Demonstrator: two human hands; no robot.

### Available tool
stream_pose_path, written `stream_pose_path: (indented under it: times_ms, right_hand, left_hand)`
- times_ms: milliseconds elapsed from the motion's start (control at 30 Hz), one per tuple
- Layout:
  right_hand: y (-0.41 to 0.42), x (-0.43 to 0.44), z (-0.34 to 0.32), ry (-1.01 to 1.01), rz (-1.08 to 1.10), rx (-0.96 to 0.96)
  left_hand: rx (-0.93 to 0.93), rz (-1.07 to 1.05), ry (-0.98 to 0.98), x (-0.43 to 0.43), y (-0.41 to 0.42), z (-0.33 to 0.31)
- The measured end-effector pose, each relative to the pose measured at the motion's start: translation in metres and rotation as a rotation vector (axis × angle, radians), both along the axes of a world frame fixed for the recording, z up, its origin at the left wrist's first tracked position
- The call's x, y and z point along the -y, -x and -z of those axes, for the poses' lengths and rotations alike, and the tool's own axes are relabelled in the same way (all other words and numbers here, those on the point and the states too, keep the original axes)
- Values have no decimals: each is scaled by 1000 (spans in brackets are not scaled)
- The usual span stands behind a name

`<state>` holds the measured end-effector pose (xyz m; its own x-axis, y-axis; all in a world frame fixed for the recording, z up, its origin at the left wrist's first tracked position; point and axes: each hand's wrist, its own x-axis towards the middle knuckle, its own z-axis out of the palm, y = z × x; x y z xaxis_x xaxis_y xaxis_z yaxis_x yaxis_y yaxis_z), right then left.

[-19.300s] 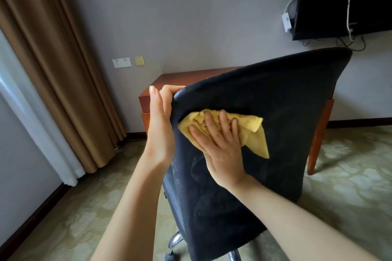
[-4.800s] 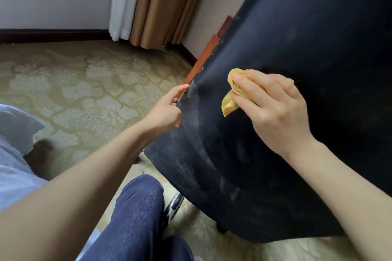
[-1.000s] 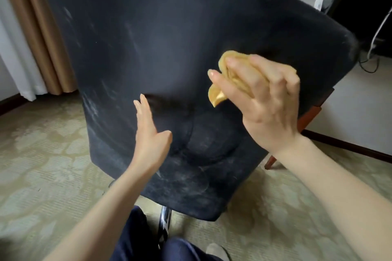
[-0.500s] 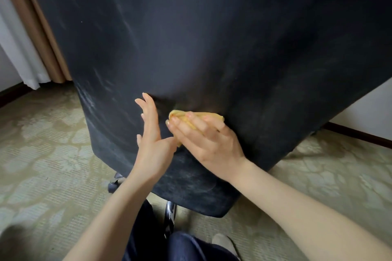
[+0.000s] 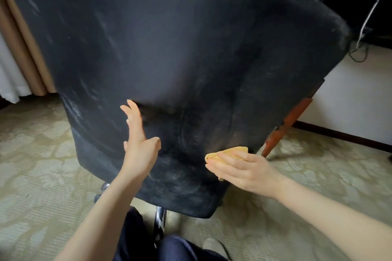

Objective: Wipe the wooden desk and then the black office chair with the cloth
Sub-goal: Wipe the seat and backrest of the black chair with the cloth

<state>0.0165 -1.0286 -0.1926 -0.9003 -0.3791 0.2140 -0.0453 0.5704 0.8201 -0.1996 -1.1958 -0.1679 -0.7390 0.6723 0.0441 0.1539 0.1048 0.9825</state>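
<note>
Right hand [image 5: 244, 170] pressing yellow cloth [image 5: 231, 151] on black chair [image 5: 169, 48], left hand [image 5: 139, 144] flat, empty

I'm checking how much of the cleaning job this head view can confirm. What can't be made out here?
- Wooden desk: hidden behind the black chair back; only one reddish leg shows, so its top cannot be judged.
- Chair seat and front: out of sight, the back faces the camera.
- Yellow cloth: mostly covered by the right hand.
- Chair base: largely hidden by the chair back and the person's knees.
- Chair's top left: cut off by the frame edge.
</note>
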Motion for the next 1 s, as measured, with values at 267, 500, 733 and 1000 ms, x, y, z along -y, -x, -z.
stream_pose_path:
  times_ms: [267,500,733,1000]
  right_hand:
    - [-14,5,-127,-153,-14,-335]
    - [44,27,-180,-137,-134,-843]
    - [90,30,-98,-5,-19,-791]
    - [80,19,-16,63,58,-469]
  left_hand:
    - [5,-4,-11,-3,-7,-11]
    - [5,-35,8,-8,-11,-11]
    - [11,-35,-30,-8,-4,-4]
    - [-6,-69,-82,-16,-17,0]
